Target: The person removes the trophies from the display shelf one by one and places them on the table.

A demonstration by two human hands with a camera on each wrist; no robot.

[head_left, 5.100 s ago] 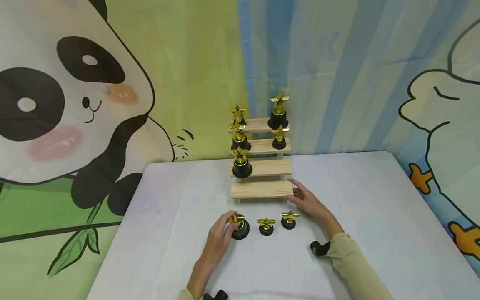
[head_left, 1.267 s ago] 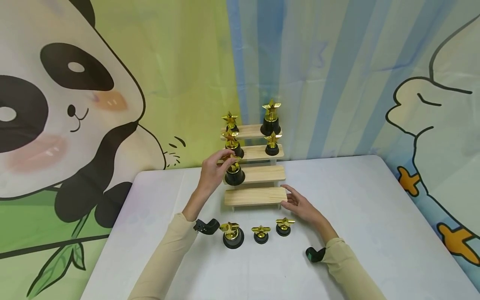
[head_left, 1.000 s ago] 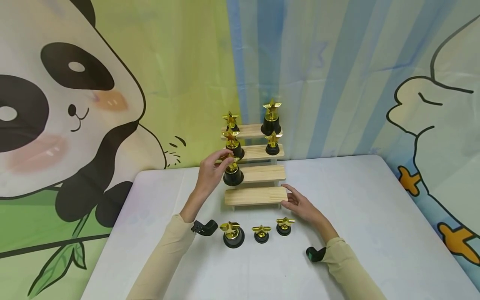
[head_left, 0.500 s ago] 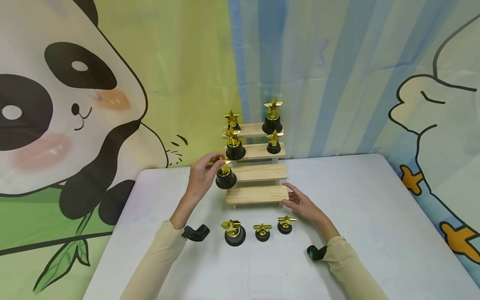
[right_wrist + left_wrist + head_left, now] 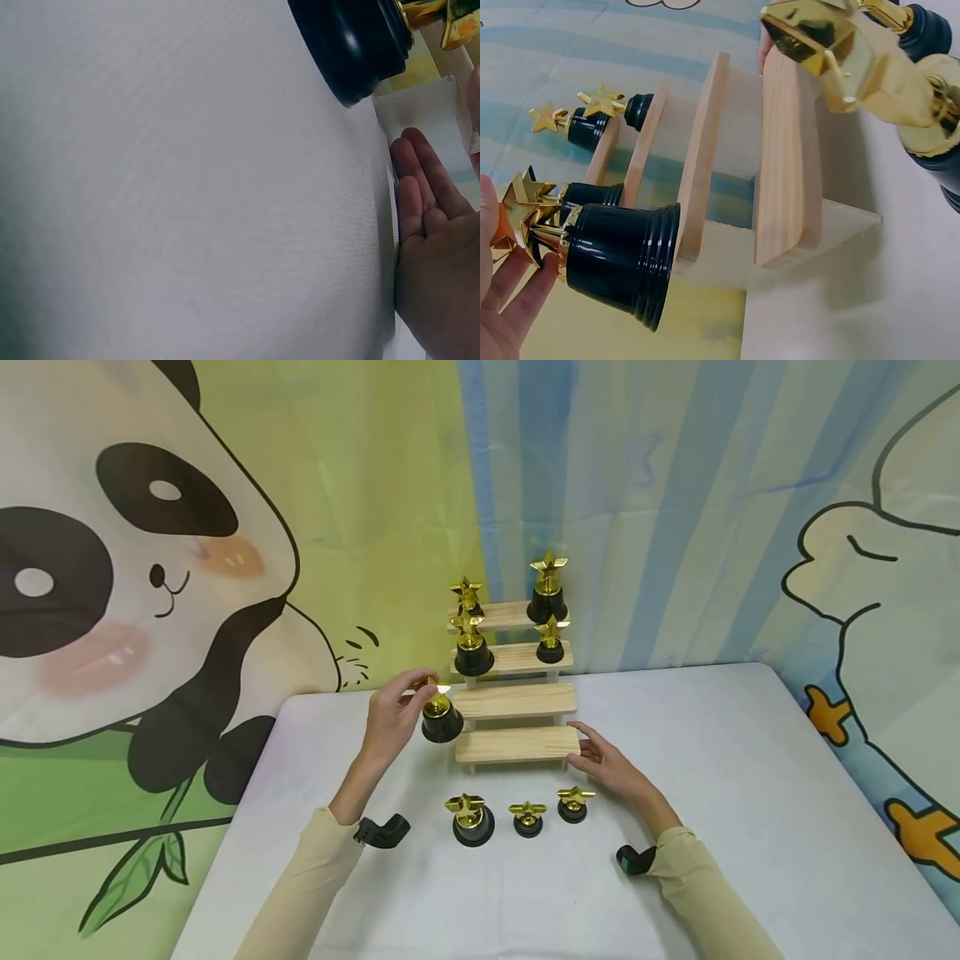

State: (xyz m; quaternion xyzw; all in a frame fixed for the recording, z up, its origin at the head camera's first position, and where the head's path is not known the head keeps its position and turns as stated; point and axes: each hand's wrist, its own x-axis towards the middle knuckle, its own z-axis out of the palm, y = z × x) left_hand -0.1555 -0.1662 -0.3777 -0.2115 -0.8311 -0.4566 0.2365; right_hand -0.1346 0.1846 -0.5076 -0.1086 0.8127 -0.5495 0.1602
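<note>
My left hand (image 5: pixel 390 718) pinches the gold star of a black-based trophy (image 5: pixel 442 724) and holds it just left of the wooden tiered display stand (image 5: pixel 517 743). In the left wrist view, the held trophy's black base (image 5: pixel 615 259) is beside the ends of the shelves, and whether it touches them I cannot tell. At the right end of the lowest shelf, my right hand (image 5: pixel 611 770) grips the edge between thumb and fingers. The right wrist view shows the fingers (image 5: pixel 429 184) beside the stand's pale side panel (image 5: pixel 427 120).
A small trophy (image 5: pixel 468 597) and a large one (image 5: pixel 547 593) occupy the top shelf. Below them stand another large trophy (image 5: pixel 474 652) and a small one (image 5: pixel 551 643). In front, a large trophy (image 5: pixel 472 825) and two small ones (image 5: pixel 528 821) (image 5: pixel 573 806) are on the white table (image 5: pixel 675 727).
My left hand left the large trophy on the table, took the one from the third shelf down, and moved it left off the shelf. The right hand stayed at the lowest shelf's end.
</note>
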